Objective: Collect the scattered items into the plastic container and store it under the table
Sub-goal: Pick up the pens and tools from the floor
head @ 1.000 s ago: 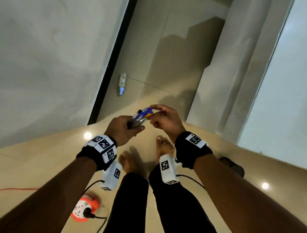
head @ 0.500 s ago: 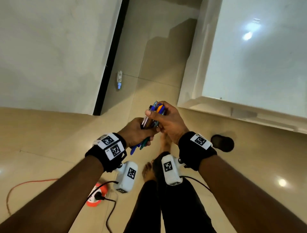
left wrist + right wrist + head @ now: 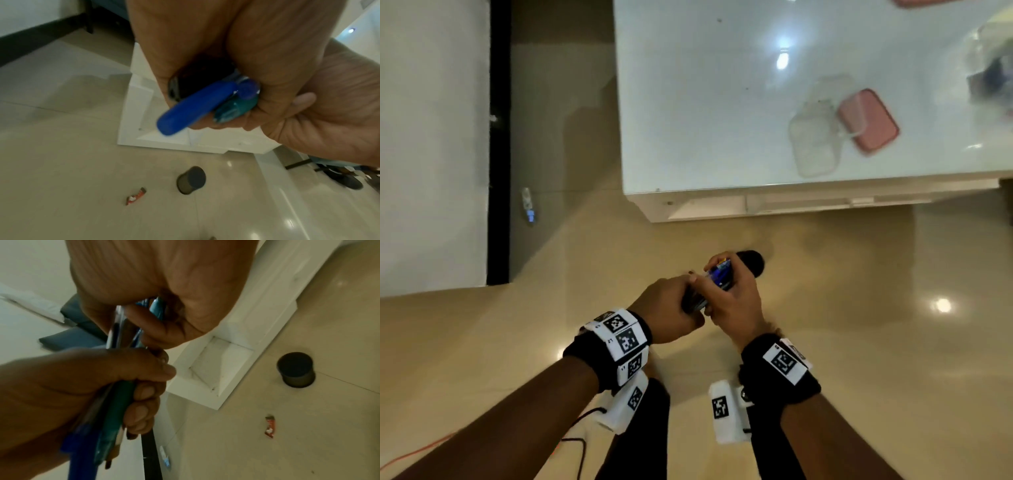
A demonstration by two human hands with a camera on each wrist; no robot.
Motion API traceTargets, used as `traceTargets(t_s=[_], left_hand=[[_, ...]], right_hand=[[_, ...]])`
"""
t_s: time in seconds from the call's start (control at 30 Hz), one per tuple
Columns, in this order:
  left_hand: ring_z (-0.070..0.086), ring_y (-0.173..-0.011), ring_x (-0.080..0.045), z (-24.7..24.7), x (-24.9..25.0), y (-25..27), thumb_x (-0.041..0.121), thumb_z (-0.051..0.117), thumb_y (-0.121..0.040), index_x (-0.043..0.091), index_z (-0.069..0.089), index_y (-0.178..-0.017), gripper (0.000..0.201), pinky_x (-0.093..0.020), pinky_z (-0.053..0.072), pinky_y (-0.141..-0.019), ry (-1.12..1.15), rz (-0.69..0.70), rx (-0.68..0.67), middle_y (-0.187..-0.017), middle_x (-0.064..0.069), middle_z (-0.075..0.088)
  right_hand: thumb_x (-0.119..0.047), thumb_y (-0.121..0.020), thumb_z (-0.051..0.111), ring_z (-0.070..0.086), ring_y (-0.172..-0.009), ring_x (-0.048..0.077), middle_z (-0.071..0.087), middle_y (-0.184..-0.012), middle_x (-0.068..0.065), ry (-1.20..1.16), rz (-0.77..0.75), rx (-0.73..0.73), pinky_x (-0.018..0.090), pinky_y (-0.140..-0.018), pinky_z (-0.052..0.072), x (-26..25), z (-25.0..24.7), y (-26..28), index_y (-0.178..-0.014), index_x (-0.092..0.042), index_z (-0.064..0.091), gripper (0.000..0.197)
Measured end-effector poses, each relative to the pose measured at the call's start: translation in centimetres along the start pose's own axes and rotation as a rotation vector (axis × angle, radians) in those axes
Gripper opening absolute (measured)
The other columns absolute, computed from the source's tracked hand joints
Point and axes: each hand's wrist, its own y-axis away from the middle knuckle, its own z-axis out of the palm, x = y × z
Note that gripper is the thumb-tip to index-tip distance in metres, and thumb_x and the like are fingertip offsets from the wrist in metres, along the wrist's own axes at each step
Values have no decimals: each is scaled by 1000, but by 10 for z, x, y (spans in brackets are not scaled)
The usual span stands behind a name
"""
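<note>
Orange cable: near left on the floor, running out of view.
Power strip: white, flat on the floor at far left, beside the dark wall strip.
Left hand: fist curled round the lower half of a bundle of pens; in the right wrist view fingers wrapped over a teal barrel, thumb pressed across the top.
Bundle of pens: held between both hands above the floor, just near the table's near edge — blue, teal, black and clear barrels visible; exact count not readable.
Blue pen: thickest of the bundle, its rounded end sticking out of the left fist toward the camera.
Right hand: closed round the upper ends of the same pens, fingertips pinching the tips together; touching the left hand.
Wrapper: red and white, lying on the tiles, near the dark cup.
Dark cup: cylindrical, on the floor just beyond the hands, close to the table base; upright or tipped cannot be told.
Table: white glossy top, far right of the hands; white base below.
Plastic container: clear, on the table top toward its near right — well apart from the hands, blurred.
Pink lid: touching the container's right side, partly under its clear edge.
</note>
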Motion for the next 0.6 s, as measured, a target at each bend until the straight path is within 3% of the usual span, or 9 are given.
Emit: traceTargets(t_s=[0.07,0.13,0.23,0.3,0.43,0.5,0.6], left_hand=[[58,-86,-21,27,16,-17,21,68,-75,40,50,-88,30,-22,38,-61,-32,-7,-18,-85,10,61],[61,-80,-20,58,29,-37,26,69,-73,42,48,-90,32,-25,42,-60,-36,-26,-27,-82,11,61],[64,-77,-18,100,43,-68,29,68,-72,38,52,-103,37,-25,46,-59,-29,-46,-39,-89,6,67],[64,-84,-24,126,53,-91,29,66,-75,31,52,-110,37,-27,44,-63,-90,-51,-25,-95,0,68],[64,-93,-35,158,64,-121,29,63,-81,19,50,-123,46,-34,49,-71,-202,-42,22,-103,-10,69],[64,-94,-36,168,70,-127,27,62,-83,15,49,-125,45,-34,47,-70,-239,-20,26,-104,-12,68],[64,-94,-33,173,74,-125,27,61,-84,13,51,-122,41,-31,45,-69,-255,-44,-22,-105,-12,67]], right_hand=[[-16,-72,71,52,-60,12,55,-66,-9,-15,58,59,27,-56,45,15,-31,-4,-82,-13,54,21],[-18,-67,69,50,-59,15,54,-64,-5,-55,137,104,29,-58,44,31,-64,-7,-77,-16,55,18],[-20,-66,66,47,-59,20,51,-64,2,-68,246,170,29,-55,40,55,-108,-16,-70,-24,55,12],[-18,-68,64,47,-58,20,51,-65,5,-94,292,218,26,-51,39,68,-133,-24,-73,-21,55,11],[-28,-66,81,62,-71,22,63,-77,6,-241,398,253,35,-64,54,84,-161,-34,-90,-20,60,33],[-37,-60,88,65,-74,19,65,-78,5,-273,455,260,38,-74,56,88,-169,-36,-88,-18,61,43],[-26,-69,84,62,-70,22,62,-71,8,-247,488,244,37,-71,55,88,-175,-32,-78,-13,58,31]])
